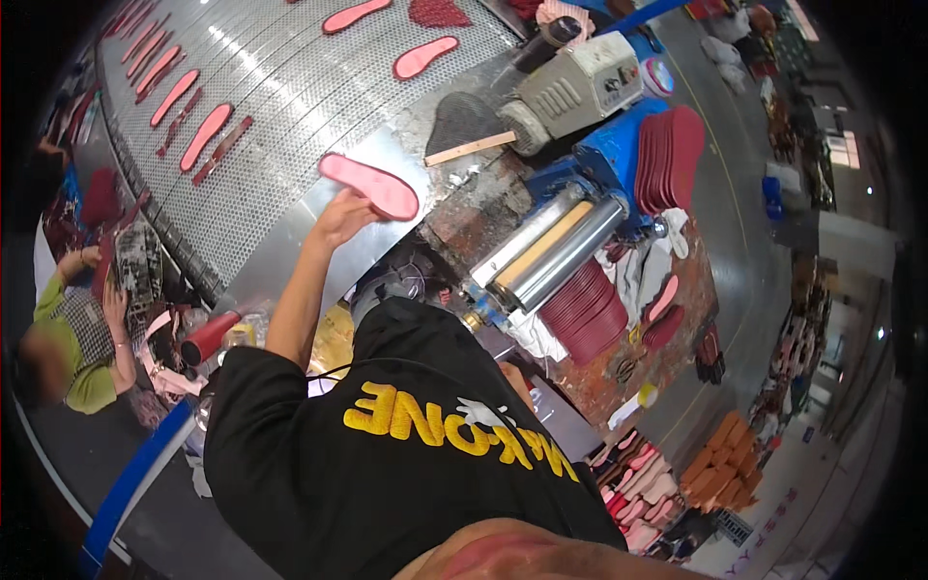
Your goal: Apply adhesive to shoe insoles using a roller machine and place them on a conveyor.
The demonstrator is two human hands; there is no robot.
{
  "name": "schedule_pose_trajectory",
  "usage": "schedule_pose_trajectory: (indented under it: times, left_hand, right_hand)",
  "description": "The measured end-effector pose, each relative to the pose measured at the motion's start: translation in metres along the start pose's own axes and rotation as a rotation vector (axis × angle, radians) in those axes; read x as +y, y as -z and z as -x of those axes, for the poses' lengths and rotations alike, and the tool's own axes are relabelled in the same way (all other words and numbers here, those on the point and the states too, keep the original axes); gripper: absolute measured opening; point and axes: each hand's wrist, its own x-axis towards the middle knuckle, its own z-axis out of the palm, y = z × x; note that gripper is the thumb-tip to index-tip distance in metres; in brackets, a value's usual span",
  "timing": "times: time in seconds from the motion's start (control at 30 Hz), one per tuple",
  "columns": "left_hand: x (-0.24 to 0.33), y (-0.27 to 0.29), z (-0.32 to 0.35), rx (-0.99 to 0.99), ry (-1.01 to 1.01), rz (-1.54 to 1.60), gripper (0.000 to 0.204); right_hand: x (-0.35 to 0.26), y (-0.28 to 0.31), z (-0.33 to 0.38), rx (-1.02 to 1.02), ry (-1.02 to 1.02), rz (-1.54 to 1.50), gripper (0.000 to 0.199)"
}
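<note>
Left hand: your left hand (340, 217) is stretched out from the black sleeve to the near edge of the conveyor, its grip closed on the heel end of a pink insole (369, 186).
Pink insole: it lies flat over the bare metal plate (290, 242) where the mesh conveyor belt (290, 97) ends, its toe end pointing toward the roller machine (551, 253).
Right hand: you cannot see it here; whether its grip is open or closed cannot be told.
Belt load: more pink insoles (425, 56) ride on the mesh farther up, with a row of them (176, 97) along the far left beside dark red strips (222, 150).
Worktop: to your right stand the roller machine and a grey motor unit (580, 87), with a wooden stick (471, 149) between them and the belt.
Stock: stacks of dark red insoles (590, 314) sit just beside the rollers; another stack (669, 155) stands on edge behind them.
Bystander: a person in a green top (68, 348) works at the left edge.
</note>
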Motion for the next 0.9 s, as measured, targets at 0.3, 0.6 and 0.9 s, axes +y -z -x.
schedule_pose_trajectory:
  times: [0.3,0.6,0.9]
  left_hand:
    - [0.036,0.174,0.079,0.561,-0.426,0.501,0.042]
    - [0.000,0.179,0.104,0.948,-0.147,0.026,0.045]
    - [-0.053,0.070,0.049,0.661,0.156,-0.550,0.033]
  right_hand:
    - [-0.071,-0.002,-0.033,-0.008,0.019,0.182,0.014]
    - [-0.074,0.040,-0.023,0.189,0.040,0.179,0.023]
    - [-0.039,0.180,0.007,1.347,0.006,0.285,0.049]
